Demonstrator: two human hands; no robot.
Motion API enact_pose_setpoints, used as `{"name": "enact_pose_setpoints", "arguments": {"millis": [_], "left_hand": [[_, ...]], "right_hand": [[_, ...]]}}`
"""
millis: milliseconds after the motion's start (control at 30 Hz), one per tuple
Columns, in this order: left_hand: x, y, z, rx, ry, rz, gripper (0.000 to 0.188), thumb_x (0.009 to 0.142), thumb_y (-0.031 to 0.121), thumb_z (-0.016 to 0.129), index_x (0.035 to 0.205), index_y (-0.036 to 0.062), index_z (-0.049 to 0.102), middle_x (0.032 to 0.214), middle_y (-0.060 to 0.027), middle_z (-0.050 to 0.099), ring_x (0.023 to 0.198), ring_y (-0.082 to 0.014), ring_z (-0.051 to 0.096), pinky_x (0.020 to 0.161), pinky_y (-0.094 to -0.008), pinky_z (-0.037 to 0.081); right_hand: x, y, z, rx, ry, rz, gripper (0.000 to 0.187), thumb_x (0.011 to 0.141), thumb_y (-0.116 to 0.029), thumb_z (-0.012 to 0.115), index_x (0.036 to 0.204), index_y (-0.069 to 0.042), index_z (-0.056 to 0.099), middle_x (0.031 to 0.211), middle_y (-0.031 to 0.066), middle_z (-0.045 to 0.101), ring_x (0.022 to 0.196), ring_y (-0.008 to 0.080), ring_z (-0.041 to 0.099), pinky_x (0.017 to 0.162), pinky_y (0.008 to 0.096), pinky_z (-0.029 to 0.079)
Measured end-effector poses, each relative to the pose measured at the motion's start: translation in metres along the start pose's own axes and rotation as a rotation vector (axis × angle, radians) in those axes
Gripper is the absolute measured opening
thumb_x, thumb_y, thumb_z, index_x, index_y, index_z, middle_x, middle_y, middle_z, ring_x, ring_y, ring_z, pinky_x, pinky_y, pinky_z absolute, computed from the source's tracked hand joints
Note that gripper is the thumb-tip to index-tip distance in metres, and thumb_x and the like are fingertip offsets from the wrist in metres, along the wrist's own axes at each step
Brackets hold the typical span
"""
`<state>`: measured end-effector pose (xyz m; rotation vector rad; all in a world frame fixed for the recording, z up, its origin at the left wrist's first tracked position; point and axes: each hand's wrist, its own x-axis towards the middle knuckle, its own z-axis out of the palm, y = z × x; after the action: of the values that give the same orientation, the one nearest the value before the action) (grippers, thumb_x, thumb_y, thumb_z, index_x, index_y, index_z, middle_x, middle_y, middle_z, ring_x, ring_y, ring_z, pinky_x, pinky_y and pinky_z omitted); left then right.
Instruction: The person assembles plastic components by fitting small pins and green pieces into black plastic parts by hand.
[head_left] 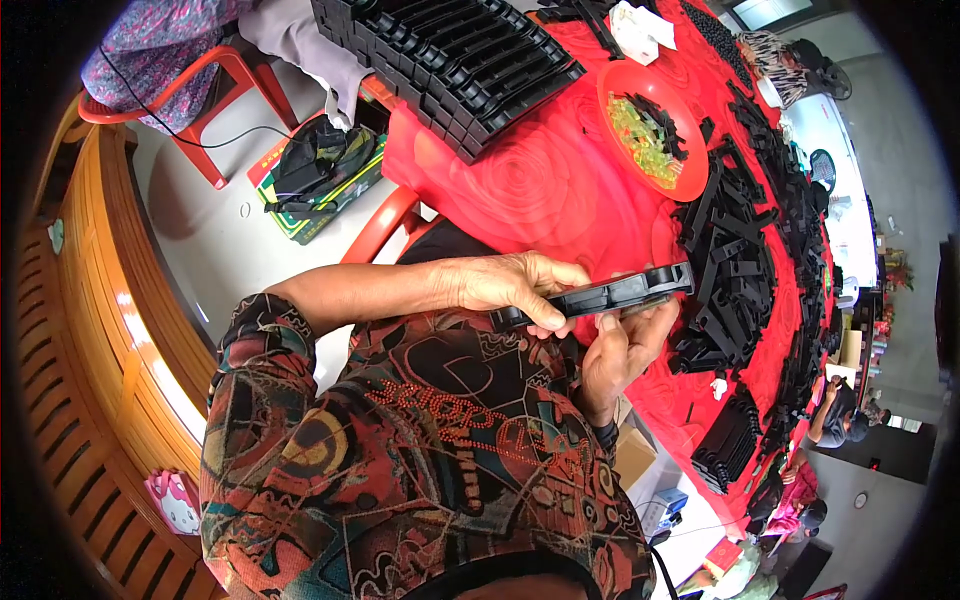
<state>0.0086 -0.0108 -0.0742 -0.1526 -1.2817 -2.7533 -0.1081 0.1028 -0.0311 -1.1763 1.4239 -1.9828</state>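
Between my two hands is a long black plastic part [625,291], slim and bar-shaped with a shallow hollow along its top. My left hand [525,290] grips its left end, thumb on the near side. Around the underside and near edge of the right half, my right hand [628,345] is closed, its thumb and fingers against the part. The part is held in front of my chest, above the near edge of the red-covered table [510,190]. Whether a smaller piece sits in my right fingers is hidden.
A tall stack of black plastic parts [450,65] stands at the far left of the table. Beyond my hands are a red bowl [612,98] with yellow-green and black pieces and a heap of loose black parts [730,270]. More black parts [728,440] lie stacked at right. Other people [790,500] sit farther along.
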Motion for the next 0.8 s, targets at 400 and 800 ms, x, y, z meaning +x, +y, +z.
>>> {"name": "enact_pose_setpoints", "arguments": {"millis": [400, 800], "left_hand": [[0.003, -0.004, -0.003, -0.008, 0.075, -0.007, 0.049, 0.073, 0.014, 0.074, 0.115, 0.0030, 0.053, 0.089, -0.0019, 0.060, 0.081, -0.0078, 0.055, 0.072, -0.0208, 0.044], [0.000, -0.001, -0.005, -0.051, 0.034, -0.062, 0.046, 0.073, -0.001, 0.069, 0.115, -0.0018, 0.051, 0.097, -0.0079, 0.062, 0.088, -0.0147, 0.061, 0.081, -0.0276, 0.049]], "right_hand": [[0.005, 0.008, -0.002, -0.047, -0.031, 0.154, 0.044, 0.078, -0.001, 0.053, 0.120, 0.003, 0.041, 0.096, 0.0061, 0.051, 0.082, 0.0116, 0.049, 0.072, 0.0239, 0.040], [0.012, 0.021, -0.003, 0.196, 0.101, 0.262, 0.027, 0.079, -0.002, 0.058, 0.104, -0.002, 0.048, 0.079, 0.0000, 0.050, 0.058, 0.0060, 0.042, 0.050, 0.0195, 0.032]]}}
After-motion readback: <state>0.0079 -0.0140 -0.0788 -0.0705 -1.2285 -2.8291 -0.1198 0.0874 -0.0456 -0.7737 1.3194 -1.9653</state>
